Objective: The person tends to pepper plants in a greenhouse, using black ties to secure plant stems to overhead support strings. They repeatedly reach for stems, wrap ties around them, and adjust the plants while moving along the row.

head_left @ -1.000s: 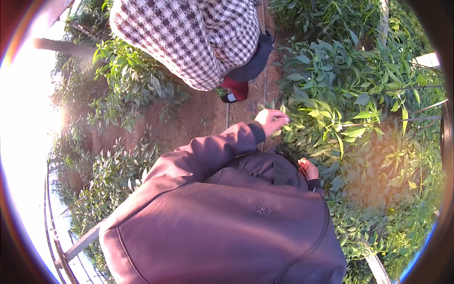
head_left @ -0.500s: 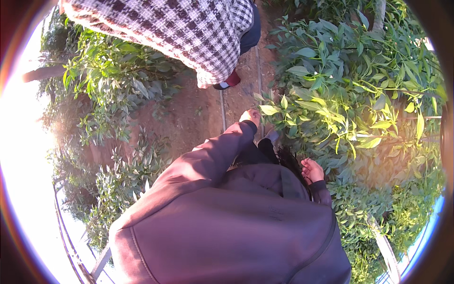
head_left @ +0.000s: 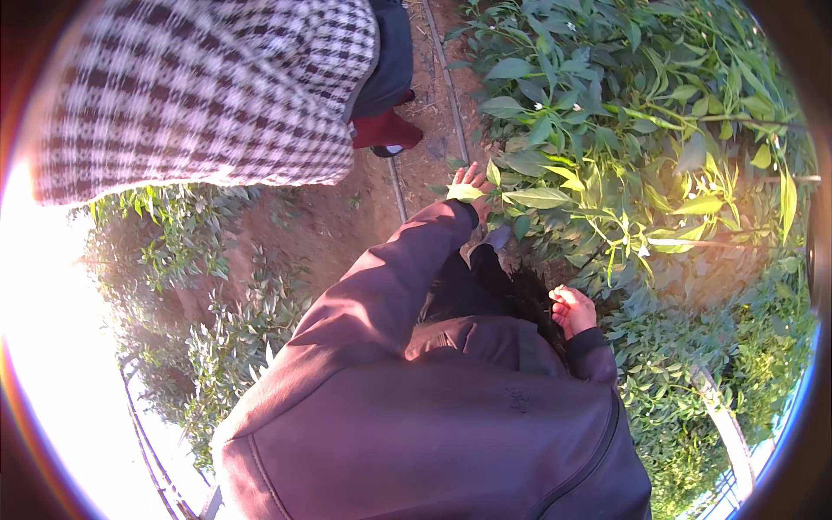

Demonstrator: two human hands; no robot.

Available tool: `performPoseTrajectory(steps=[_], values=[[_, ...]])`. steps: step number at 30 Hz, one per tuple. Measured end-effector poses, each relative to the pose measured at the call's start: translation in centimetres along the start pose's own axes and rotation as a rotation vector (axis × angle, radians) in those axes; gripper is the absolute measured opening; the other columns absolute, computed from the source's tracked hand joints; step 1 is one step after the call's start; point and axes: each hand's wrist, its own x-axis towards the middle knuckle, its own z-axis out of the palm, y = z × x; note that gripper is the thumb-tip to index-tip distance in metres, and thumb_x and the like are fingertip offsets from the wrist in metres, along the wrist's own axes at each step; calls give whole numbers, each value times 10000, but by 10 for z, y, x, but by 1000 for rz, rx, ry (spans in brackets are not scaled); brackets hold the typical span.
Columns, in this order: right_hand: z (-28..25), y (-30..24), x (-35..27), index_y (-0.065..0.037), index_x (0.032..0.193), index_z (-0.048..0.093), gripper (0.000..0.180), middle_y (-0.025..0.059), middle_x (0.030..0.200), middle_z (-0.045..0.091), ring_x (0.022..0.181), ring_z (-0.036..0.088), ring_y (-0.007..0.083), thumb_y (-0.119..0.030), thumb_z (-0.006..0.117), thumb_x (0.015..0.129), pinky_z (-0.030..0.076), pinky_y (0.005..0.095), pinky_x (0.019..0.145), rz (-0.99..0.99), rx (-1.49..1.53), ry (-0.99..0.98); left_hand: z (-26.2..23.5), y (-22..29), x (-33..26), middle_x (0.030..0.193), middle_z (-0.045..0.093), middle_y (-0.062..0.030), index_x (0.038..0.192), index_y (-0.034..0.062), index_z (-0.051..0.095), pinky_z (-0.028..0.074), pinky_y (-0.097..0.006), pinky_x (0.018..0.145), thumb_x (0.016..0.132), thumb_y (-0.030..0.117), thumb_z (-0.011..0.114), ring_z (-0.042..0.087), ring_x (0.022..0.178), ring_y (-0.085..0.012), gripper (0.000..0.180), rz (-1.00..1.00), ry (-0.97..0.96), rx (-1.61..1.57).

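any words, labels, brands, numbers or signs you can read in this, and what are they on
No text can be read now.
Dark jacket: the small chest mark is too faint and blurred to read.
Checked garment on the other person: no lettering shows.

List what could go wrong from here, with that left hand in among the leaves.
1. The left hand, fingers spread, is among leaves at the row's edge; a quick sweep could tear one or bend a shoot.
2. A co-worker in a checked garment is just ahead, so stepping forward carelessly might cause a bump.
3. Narrow lines run along the dirt path and could trip someone.
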Motion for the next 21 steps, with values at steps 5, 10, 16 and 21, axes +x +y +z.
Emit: performPoseTrajectory(steps=[5,10,16,21], values=[[-6,-2,8,-45,1062,698,179,49,945,728,633,616,55,-211,680,999,535,216,548,-43,6,-72,60,-13,3,1324,661,-23,1199,227,711,328,-590,1135,752,480,716,483,1391,-281,514,2,82,-71],[-12,4,23,-34,1051,698,216,54,942,721,629,600,54,-244,687,1000,522,215,547,-70,31,-125,32,5,0,1134,719,-95,1106,140,691,545,-432,855,848,243,722,685,1006,-246,279,-87,-257,-339],[-20,16,27,-34,1041,701,247,43,937,720,643,592,49,-277,689,1001,518,214,550,-104,120,-154,-14,46,-20,832,734,-158,949,82,783,571,-390,742,833,143,748,731,770,-275,136,-240,-124,-649],[-8,-10,28,-59,1033,709,218,17,955,721,648,589,41,-273,692,995,504,205,572,-96,157,-163,13,27,5,973,743,-113,1036,-46,731,575,-350,759,818,-84,712,661,914,-122,223,4,-87,-863]])
